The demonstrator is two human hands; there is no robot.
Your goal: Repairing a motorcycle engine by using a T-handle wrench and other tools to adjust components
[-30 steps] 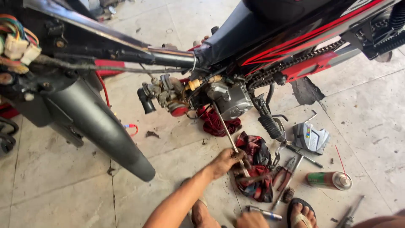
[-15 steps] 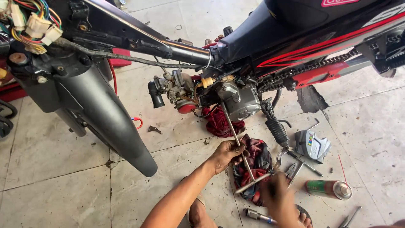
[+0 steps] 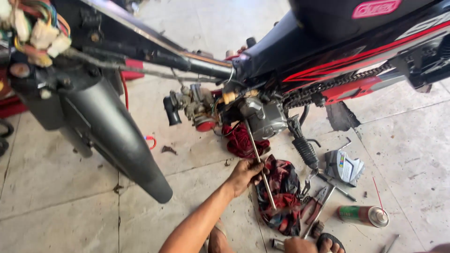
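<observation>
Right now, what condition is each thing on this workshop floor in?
Left hand: gripped round a long metal rod.
Long metal rod: slanted, upper end at the engine.
Right hand: low at the frame edge, grip unclear.
Checked rag: crumpled on the floor under the rod.
Spray can: lying on its side.
Pliers: lying flat.
Exhaust pipe: hanging at a slant, apparently off the floor.

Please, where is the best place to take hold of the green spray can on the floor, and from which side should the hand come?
Grip the spray can around the middle of its green body, coming from above. It lies on its side on the floor, cap end pointing right, so the round body is the broadest free part. Pliers lie close on its left, so an approach from above or from the right looks clearer.
</observation>
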